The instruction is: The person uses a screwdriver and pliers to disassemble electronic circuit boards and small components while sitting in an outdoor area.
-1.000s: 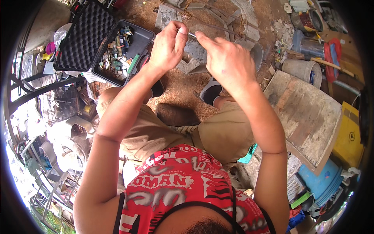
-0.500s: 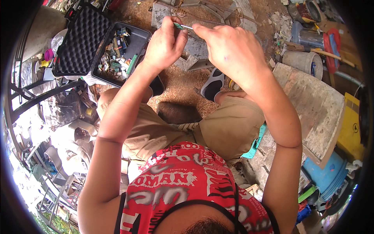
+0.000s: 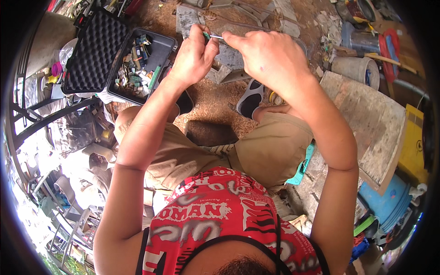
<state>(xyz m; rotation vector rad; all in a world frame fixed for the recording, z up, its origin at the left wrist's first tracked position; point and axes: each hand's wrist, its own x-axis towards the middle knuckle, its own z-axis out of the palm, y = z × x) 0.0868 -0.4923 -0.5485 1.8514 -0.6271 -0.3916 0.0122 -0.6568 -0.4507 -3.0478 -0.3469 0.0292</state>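
Up in front of me, my left hand (image 3: 194, 58) pinches a small green piece (image 3: 206, 35), which looks like a bit of circuit board, between thumb and fingers. My right hand (image 3: 276, 56) is closed on a thin metal-shafted tool (image 3: 217, 37), its index finger stretched along it. The tool's tip meets the green piece at my left fingertips. The tool's handle is hidden inside my right hand, so its exact kind does not show. Beyond my left forearm lies an open black case (image 3: 170, 45) with several small electronic parts and boards (image 3: 135, 62) in it.
The case's lid (image 3: 96, 52) is lined with egg-crate foam. Stone slabs (image 3: 231, 57) lie on the ground beneath my hands. A worn wooden board (image 3: 366, 123), a grey bucket (image 3: 350, 72), a yellow panel (image 3: 411, 146) and a blue container (image 3: 384, 201) stand on the right.
Both hands have come down slightly toward me, still holding the green piece and the tool. The tool's tip stays against the piece.
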